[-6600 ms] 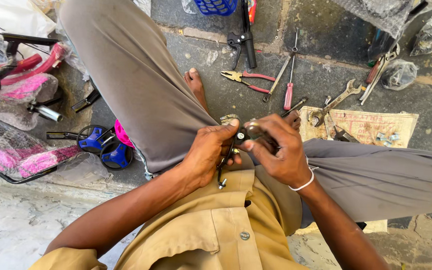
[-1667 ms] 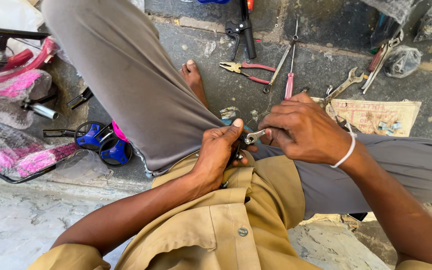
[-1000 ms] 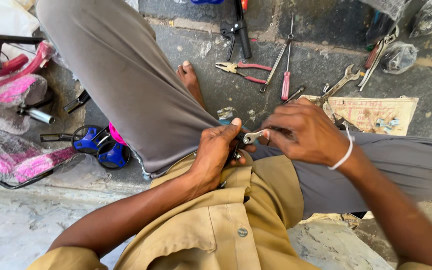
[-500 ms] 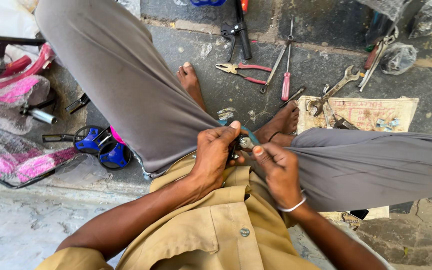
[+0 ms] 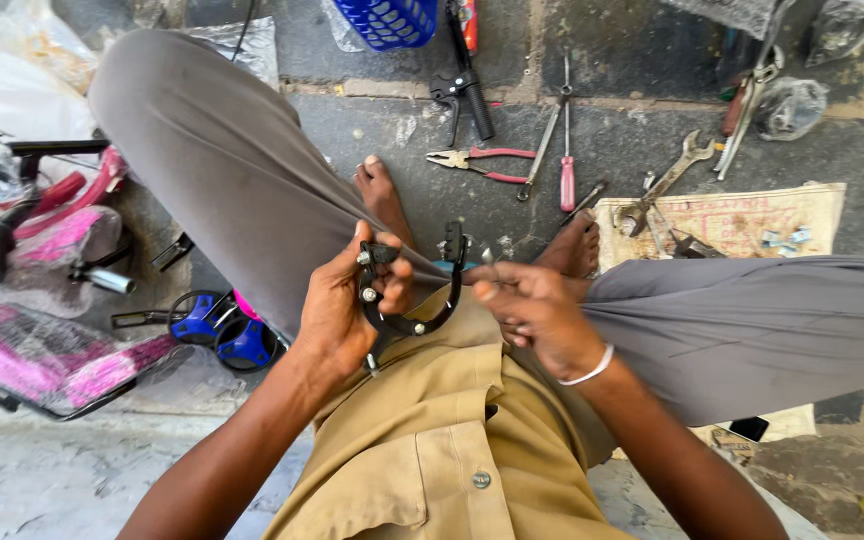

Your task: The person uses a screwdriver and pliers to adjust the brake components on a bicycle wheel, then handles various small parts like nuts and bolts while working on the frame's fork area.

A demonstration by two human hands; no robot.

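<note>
Black brake caliper (image 5: 414, 300) gripped by left hand (image 5: 347, 305) — right hand (image 5: 532, 310) loosely curled beside it.

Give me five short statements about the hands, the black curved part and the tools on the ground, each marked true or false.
1. The left hand holds the black curved brake caliper. True.
2. The right hand grips the red-handled pliers. False: the pliers lie on the stone ground, untouched.
3. A red-handled screwdriver lies right of the pliers. True.
4. The open-ended spanner rests on the person's lap. False: it lies on the ground at the printed paper sheet.
5. The blue basket sits at the top edge. True.
</note>
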